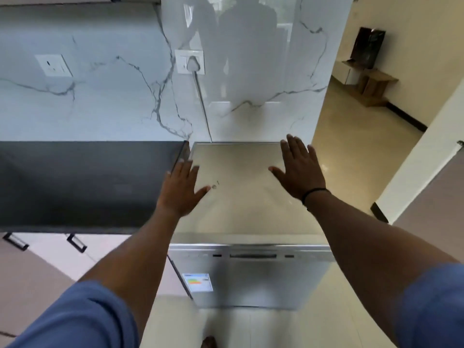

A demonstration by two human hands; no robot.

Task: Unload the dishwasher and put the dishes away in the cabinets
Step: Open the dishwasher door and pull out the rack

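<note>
**Marble-clad kitchen corner**

A glossy white marble wall (113, 104) with grey veins carries two sockets (53, 65). Below runs a dark counter (82, 182). Cream floor tiles (351, 156) lead right toward a low wooden stand (371, 86).

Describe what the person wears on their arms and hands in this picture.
Both forearms are bare. A blue sleeve covers the left upper arm and another blue sleeve the right. A thin black band circles the right wrist. The left hand and right hand wear no gloves.

both flat hands (180, 189) (300, 169) over closed dishwasher (251, 280)
</note>
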